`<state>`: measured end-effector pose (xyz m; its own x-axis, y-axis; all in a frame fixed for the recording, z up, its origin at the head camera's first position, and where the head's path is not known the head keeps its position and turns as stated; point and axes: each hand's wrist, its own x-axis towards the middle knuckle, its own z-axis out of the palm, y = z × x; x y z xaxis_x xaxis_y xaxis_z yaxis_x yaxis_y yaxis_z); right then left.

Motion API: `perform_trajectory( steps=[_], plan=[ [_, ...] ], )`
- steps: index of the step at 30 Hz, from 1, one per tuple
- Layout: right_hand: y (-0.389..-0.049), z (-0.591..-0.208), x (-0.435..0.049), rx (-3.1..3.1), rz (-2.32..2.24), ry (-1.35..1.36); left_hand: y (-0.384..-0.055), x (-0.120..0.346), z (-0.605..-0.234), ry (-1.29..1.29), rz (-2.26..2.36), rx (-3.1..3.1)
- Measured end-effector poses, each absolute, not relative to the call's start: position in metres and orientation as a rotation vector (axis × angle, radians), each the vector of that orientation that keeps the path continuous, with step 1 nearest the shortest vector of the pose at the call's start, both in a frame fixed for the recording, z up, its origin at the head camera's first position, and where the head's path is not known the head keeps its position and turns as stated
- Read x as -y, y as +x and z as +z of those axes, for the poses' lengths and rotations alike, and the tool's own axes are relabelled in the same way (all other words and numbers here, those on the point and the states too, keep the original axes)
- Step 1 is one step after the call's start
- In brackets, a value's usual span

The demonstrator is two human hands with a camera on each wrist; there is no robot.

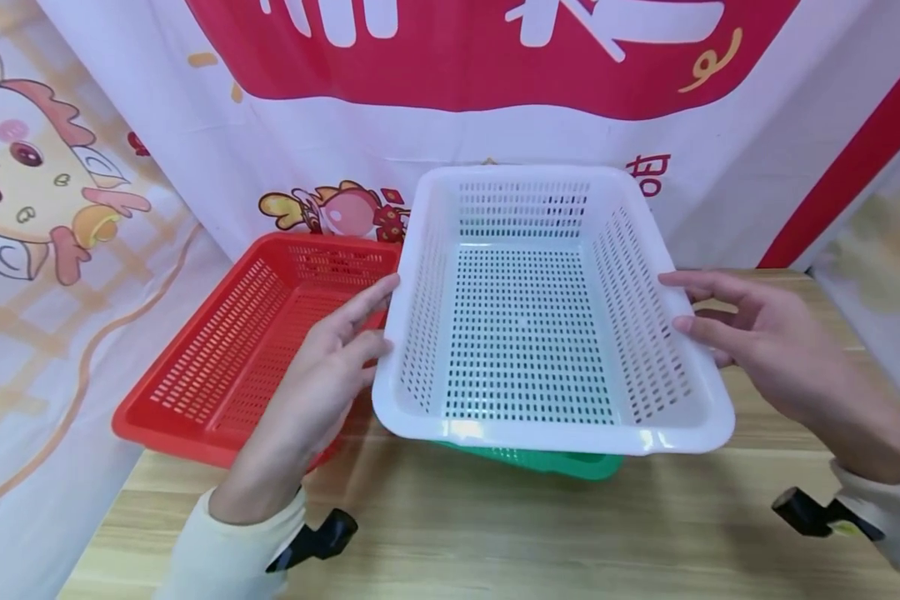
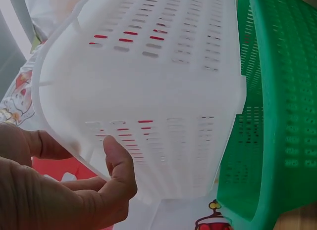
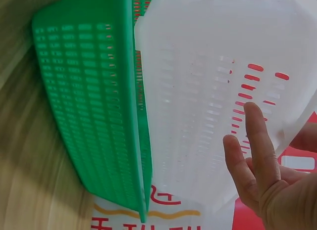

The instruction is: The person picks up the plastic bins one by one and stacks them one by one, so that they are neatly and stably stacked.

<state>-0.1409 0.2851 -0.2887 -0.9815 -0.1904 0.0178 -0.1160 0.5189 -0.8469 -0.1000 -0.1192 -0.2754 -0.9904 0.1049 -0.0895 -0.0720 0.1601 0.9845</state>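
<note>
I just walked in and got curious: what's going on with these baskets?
A person holds a white basket by its opposite side rims, the left hand on one and the right hand on the other. It is above a green basket, its base close to the green rim; whether they touch isn't clear. A red basket sits on the person's left.

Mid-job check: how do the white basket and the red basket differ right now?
The left hand and right hand hold the white basket over the green basket; the red basket rests on the table, ungripped. From the head view, the white basket's rim shows nearly whole; the red basket is partly hidden. Both are open-topped, rectangular and perforated.
</note>
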Motion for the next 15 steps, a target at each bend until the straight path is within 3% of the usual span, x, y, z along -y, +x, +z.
perform_trajectory(
  steps=[15],
  plan=[
    [-0.141,-0.283,-0.292,-2.575,-1.43,-0.335,-0.096,0.119,-0.251,0.001,1.728,-2.389]
  ],
)
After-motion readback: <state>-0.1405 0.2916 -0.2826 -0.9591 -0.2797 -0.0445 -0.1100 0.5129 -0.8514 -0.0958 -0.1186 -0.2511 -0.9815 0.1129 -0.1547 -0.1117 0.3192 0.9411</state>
